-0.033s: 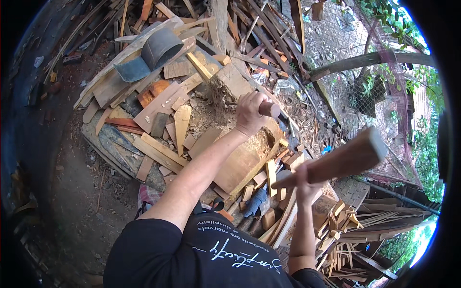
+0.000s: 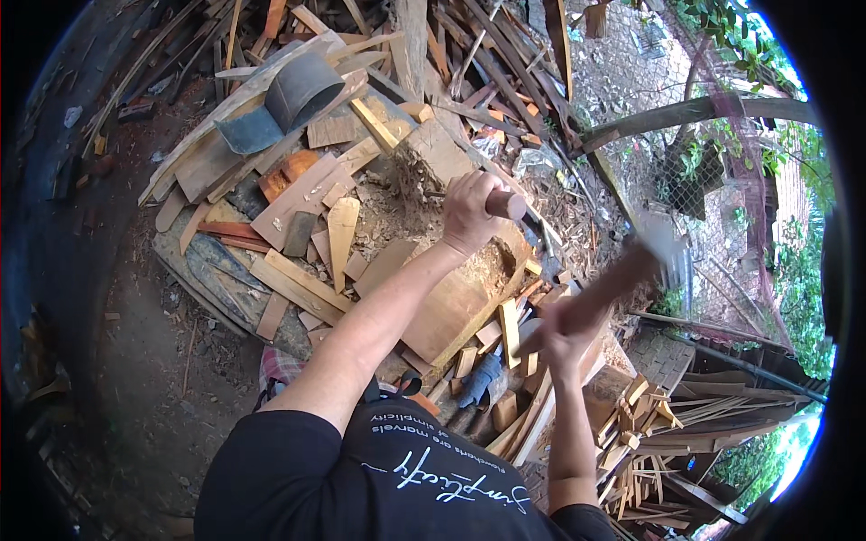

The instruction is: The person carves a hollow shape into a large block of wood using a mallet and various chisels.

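My left hand [image 2: 469,215] is wrapped around the round wooden handle [image 2: 508,206] of a chisel, whose end sticks out to the right of my fist. A short dark bit of its blade shows left of the fist, by the rough, chipped face of a wooden block [image 2: 442,155]; the tip cannot be made out. Below my left wrist lies a large light-brown wood block [image 2: 442,311] with a rough, chipped end. Off to the right, my right hand [image 2: 566,341] grips a wooden mallet [image 2: 615,281], raised and tilted, its far end smeared by motion.
Wood offcuts [image 2: 302,284] and shavings cover the bench around the blocks. A curved dark sheet piece [image 2: 305,90] lies at the far left. Stacked scrap timber [image 2: 505,63] stands behind, and thin wood strips [image 2: 722,406] pile up at the right. A blue rag [image 2: 480,379] lies near my body.
The mallet has swung left and away from me, its far end now higher in view, and my right hand has turned with it. My left hand and the chisel stay in place.
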A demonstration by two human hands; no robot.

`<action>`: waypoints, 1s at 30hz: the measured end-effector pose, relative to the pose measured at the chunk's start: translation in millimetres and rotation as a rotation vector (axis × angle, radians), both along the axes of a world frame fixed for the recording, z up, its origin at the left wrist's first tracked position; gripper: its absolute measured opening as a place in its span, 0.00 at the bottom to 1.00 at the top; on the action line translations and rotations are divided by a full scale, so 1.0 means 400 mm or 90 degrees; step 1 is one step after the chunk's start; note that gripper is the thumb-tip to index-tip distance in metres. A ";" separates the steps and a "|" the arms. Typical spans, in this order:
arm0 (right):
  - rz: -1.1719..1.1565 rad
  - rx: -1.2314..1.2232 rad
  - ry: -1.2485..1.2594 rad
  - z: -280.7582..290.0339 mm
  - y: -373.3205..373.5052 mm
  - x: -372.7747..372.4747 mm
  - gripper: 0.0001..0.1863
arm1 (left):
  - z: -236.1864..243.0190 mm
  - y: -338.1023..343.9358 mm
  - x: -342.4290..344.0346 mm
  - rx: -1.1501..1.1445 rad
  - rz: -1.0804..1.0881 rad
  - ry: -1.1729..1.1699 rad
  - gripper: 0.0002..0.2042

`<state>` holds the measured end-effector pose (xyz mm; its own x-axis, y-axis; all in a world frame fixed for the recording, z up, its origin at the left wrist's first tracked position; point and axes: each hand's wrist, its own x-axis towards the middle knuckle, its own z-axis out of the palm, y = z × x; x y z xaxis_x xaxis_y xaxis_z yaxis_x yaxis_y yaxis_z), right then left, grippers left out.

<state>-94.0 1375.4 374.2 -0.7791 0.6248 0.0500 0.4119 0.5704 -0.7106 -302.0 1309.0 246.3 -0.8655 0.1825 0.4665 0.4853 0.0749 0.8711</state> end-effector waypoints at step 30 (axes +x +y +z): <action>-0.171 -0.305 -0.140 -0.138 -0.231 0.223 0.32 | -0.140 -0.264 -0.027 -0.277 -0.259 0.100 0.12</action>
